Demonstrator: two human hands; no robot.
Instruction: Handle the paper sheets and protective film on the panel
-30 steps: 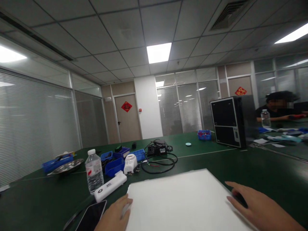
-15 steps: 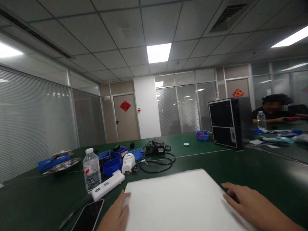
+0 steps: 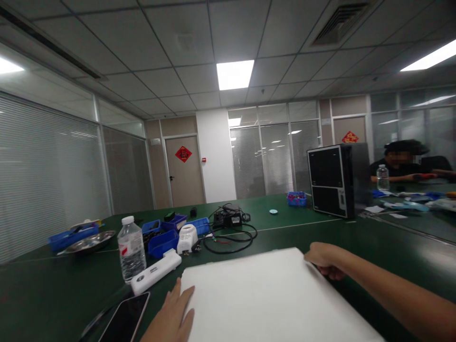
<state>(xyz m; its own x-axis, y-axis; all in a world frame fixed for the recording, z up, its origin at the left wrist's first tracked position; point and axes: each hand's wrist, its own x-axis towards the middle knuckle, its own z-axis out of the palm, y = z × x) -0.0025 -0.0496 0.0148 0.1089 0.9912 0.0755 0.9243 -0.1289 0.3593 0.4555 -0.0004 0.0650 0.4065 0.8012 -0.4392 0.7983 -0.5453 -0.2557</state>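
Note:
A large white board (image 3: 270, 299) lies flat on the green table (image 3: 392, 247) in front of me. My left hand (image 3: 174, 313) rests flat on its near left edge, fingers apart. My right hand (image 3: 326, 259) curls around the board's far right corner, fingers tucked under the edge. A black phone (image 3: 124, 320) lies just left of my left hand.
Left of the board stand a water bottle (image 3: 131, 249), a white box (image 3: 156, 278), blue bins (image 3: 162, 242), a white device (image 3: 187, 238), a metal dish (image 3: 89, 241) and black cables (image 3: 230, 232). A black computer case (image 3: 331, 180) stands far right. Another person (image 3: 402, 164) sits beyond it.
My right hand slid forward along the board's right edge to the far corner and curled around it. My left hand stayed on the left edge. The view tilted slightly.

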